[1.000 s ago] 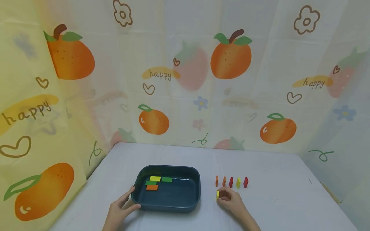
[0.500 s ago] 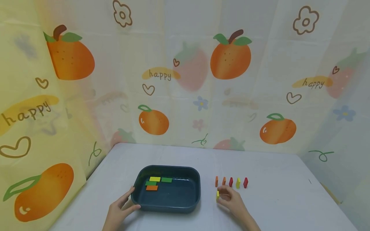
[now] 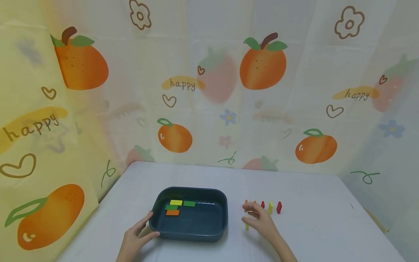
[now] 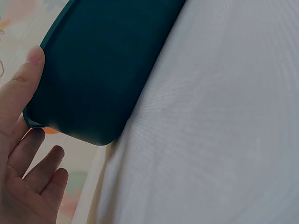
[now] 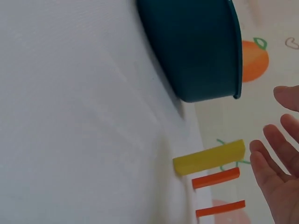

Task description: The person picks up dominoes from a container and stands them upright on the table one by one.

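I watch the left hand [image 3: 133, 236] from far off, thumb and finger touching the near left corner of the dark blue tray [image 3: 188, 237], the other fingers loose and apart; the left wrist view hides one fingertip behind the tray, and I can't see inside it there; the right hand [image 3: 260, 218] is spread, with a gap between thumb and fingers; just beside it the near yellow block [image 5: 209, 157] stands up on the white table [image 3: 294, 233], and the thumb covers part of it in the head view; behind, the fingers partly hide two orange blocks [image 5: 216, 178] and a red block [image 3: 263, 203]; another yellow block [image 3: 270, 207] and another red block [image 3: 279, 207] show well; four flat blocks [image 3: 172, 212] lie in the tray, and I can't tell if they overlap.
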`<action>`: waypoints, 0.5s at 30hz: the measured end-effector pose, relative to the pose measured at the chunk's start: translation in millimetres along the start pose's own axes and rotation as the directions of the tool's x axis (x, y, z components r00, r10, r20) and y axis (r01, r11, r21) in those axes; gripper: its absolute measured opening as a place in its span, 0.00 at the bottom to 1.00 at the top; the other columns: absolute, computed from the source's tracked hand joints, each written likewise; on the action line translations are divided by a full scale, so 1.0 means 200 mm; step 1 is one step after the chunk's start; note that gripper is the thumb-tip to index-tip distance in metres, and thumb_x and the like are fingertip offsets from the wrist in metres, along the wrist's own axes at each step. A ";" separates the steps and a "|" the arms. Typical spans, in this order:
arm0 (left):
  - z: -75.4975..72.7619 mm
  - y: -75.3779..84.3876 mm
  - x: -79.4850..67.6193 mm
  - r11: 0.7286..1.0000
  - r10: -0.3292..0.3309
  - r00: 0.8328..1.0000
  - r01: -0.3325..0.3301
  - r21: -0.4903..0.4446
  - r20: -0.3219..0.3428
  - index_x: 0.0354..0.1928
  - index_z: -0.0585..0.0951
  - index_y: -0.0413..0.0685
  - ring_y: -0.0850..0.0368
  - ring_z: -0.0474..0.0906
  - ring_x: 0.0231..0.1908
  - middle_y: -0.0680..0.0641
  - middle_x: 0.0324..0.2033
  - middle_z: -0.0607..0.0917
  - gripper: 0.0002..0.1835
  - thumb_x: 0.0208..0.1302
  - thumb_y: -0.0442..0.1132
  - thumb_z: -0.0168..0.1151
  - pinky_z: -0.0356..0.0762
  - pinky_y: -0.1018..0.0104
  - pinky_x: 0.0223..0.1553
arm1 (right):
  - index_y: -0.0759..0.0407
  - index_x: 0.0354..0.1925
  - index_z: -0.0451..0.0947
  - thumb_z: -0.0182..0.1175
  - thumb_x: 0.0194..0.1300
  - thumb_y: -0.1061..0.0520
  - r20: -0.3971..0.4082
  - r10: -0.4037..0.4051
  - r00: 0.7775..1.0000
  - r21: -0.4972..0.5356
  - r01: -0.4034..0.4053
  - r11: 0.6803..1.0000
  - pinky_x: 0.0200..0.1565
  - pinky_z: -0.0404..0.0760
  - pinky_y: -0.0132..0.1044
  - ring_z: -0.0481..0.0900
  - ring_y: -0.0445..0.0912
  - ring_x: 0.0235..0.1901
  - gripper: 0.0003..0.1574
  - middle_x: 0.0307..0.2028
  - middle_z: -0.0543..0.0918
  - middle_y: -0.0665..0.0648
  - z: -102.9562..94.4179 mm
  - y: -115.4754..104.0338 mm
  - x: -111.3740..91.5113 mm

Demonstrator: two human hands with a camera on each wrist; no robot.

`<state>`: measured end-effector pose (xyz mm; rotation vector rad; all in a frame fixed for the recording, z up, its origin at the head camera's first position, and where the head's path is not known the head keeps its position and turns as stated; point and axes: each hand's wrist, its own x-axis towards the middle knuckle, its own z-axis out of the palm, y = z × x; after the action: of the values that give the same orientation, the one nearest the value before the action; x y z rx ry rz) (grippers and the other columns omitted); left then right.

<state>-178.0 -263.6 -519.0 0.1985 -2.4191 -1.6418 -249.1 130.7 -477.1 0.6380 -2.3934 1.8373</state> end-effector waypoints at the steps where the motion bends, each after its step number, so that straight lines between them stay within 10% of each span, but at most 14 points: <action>1: 0.00 0.00 0.00 1.000 0.000 1.000 0.000 0.003 0.001 0.59 0.71 0.46 0.49 0.60 0.59 0.46 0.57 0.70 0.38 0.43 0.46 0.71 0.64 0.52 0.56 | 0.74 0.43 0.71 0.63 0.50 0.72 0.003 -0.010 1.000 -0.005 0.010 1.000 0.50 0.72 0.48 0.73 0.58 0.44 0.20 0.41 0.76 0.63 0.00 -0.03 0.00; 8: 0.00 0.00 0.00 1.000 0.001 1.000 -0.001 0.015 0.001 0.59 0.70 0.45 0.49 0.60 0.59 0.46 0.57 0.70 0.38 0.43 0.46 0.71 0.65 0.53 0.55 | 0.72 0.41 0.73 0.64 0.50 0.71 0.005 -0.067 0.998 -0.057 0.068 0.996 0.48 0.72 0.51 0.75 0.54 0.41 0.18 0.39 0.78 0.61 0.04 -0.16 0.04; 15: 0.00 0.00 0.00 1.000 0.000 1.000 0.000 0.014 -0.005 0.59 0.71 0.45 0.49 0.60 0.59 0.46 0.57 0.70 0.38 0.43 0.46 0.72 0.63 0.52 0.56 | 0.70 0.43 0.74 0.64 0.51 0.70 0.000 -0.182 0.983 -0.018 0.182 0.983 0.45 0.76 0.46 0.76 0.56 0.41 0.19 0.40 0.79 0.64 0.11 -0.06 0.13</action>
<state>-178.2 -263.5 -518.4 0.2043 -2.4277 -1.6221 -264.0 99.9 -464.5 0.8237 -2.2627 1.7391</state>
